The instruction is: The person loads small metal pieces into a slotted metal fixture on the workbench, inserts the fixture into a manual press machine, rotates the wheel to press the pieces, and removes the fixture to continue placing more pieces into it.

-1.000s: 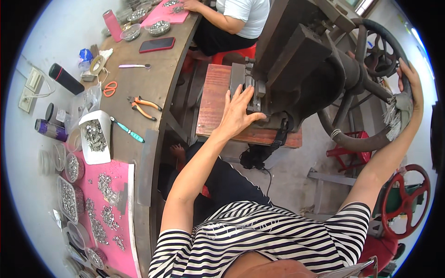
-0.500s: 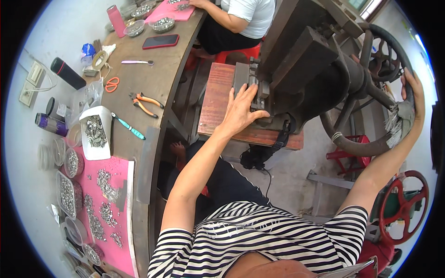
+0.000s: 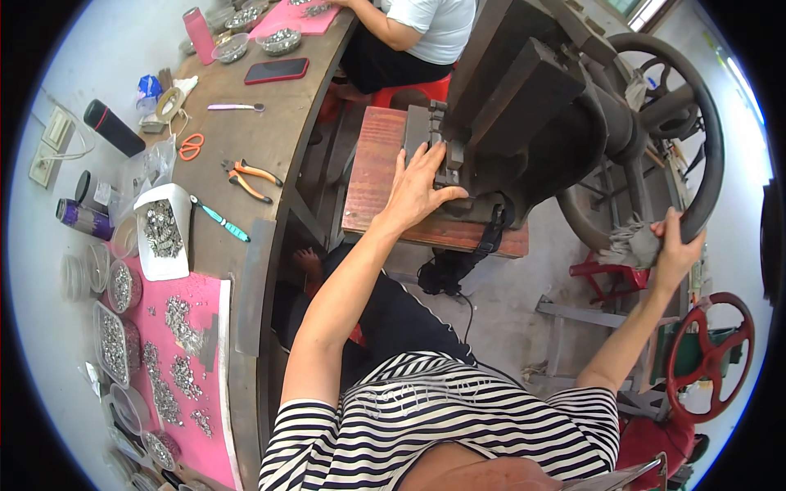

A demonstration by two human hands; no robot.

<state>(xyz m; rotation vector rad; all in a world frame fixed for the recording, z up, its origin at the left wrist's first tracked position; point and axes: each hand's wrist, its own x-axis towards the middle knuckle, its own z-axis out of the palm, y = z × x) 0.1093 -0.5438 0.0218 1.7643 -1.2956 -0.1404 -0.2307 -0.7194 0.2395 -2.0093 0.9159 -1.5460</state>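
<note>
My left hand (image 3: pixel 417 182) lies palm down with its fingers stretched out, fingertips touching a small metal fixture (image 3: pixel 447 168) at the foot of a dark hand press (image 3: pixel 524 106). Whatever is under the fingertips is hidden. Out to the right, my right hand (image 3: pixel 678 247) is closed round the lower right rim of the press's large dark handwheel (image 3: pixel 711 155). A grey cloth (image 3: pixel 630 244) is tied on the rim just beside that hand. The press stands on a reddish wooden board (image 3: pixel 372 168).
On the left bench lie pliers (image 3: pixel 246 180), orange scissors (image 3: pixel 191 146), a phone (image 3: pixel 277 71) and a white tray (image 3: pixel 182 263) of metal parts. More parts cover a pink mat (image 3: pixel 214 352). A co-worker (image 3: pixel 426 33) sits beyond. A red wheel (image 3: pixel 673 360) stands lower right.
The handwheel has turned and my right hand has come down and inward with it; the cloth has moved left along the bottom. My left hand stays at the fixture.
</note>
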